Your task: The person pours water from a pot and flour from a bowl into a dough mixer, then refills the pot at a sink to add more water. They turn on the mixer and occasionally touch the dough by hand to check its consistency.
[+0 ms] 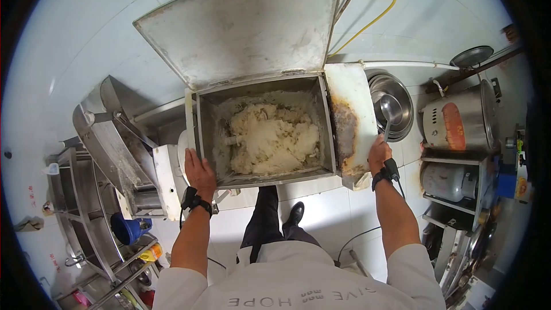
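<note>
A metal dough mixer tub (202,132) stands in front of me, its large lid (247,28) raised against the wall. Inside lies pale, crumbly dough (275,138), with a bit of the mixing bar showing at its left. My left hand (200,173) rests on the tub's left front edge, fingers stretched out. At the mixer's right side, my right hand (379,154) is curled at the end of a metal ladle's handle (387,128). The ladle's bowl is over stacked steel bowls (408,103). The right palm is hidden.
A metal chute machine (106,132) stands left of the mixer, with shelving (77,195) and a blue container (127,228) beyond. On the right are a large steel pot (459,117) and a rack (453,161). A yellow cable (370,26) hangs from the wall. Thin cables trail from both wrists.
</note>
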Demonstrator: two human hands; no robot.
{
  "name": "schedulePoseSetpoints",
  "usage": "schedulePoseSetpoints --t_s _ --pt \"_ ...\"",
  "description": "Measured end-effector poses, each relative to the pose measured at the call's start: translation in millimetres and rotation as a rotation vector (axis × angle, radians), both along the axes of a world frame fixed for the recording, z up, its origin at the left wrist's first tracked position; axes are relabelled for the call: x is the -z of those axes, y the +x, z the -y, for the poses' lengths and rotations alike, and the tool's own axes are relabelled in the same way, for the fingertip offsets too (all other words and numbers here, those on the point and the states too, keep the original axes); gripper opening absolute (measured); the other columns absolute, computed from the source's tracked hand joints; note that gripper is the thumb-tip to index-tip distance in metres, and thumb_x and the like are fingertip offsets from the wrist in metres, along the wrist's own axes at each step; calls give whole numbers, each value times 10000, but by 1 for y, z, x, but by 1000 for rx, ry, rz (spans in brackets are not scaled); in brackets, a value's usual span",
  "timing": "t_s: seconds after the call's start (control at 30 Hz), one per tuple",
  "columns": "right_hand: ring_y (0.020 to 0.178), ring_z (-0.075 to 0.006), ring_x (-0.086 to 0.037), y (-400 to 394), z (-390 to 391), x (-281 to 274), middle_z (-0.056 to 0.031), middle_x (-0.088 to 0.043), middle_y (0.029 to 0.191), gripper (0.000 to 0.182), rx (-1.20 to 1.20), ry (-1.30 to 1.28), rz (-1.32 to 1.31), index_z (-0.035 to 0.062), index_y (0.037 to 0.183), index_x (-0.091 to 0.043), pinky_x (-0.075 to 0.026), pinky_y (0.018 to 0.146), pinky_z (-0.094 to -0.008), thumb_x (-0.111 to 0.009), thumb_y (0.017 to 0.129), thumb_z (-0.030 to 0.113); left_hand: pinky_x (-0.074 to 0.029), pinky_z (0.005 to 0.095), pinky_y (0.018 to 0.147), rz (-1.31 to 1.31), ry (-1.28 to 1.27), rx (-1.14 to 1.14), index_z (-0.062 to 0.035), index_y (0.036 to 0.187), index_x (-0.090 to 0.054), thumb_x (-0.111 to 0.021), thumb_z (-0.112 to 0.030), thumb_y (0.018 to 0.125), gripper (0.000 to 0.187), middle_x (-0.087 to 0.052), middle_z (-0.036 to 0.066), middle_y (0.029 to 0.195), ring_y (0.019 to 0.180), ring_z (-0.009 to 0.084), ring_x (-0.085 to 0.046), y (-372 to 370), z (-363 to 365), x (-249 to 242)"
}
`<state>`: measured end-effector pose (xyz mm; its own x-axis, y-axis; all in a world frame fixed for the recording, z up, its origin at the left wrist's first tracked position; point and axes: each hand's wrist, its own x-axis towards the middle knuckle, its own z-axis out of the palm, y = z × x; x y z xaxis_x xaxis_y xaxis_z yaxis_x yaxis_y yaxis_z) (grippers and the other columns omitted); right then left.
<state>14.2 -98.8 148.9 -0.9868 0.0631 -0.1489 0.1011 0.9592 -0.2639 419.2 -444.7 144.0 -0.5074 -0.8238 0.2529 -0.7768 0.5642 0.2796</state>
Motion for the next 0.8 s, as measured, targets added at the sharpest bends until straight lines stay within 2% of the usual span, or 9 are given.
schedulePoseSetpoints --t_s 0.8 --pt "870 -468 -641 1 3 -3 -307 -658 897 691 11 8 2 -41 867 -699 -507 803 -516 -272 984 489 -323 469 1076 -12 28 16 93 1356 -411 -479 -156 934 495 -381 285 1427 1289 430 -396 -1 -1 -4"
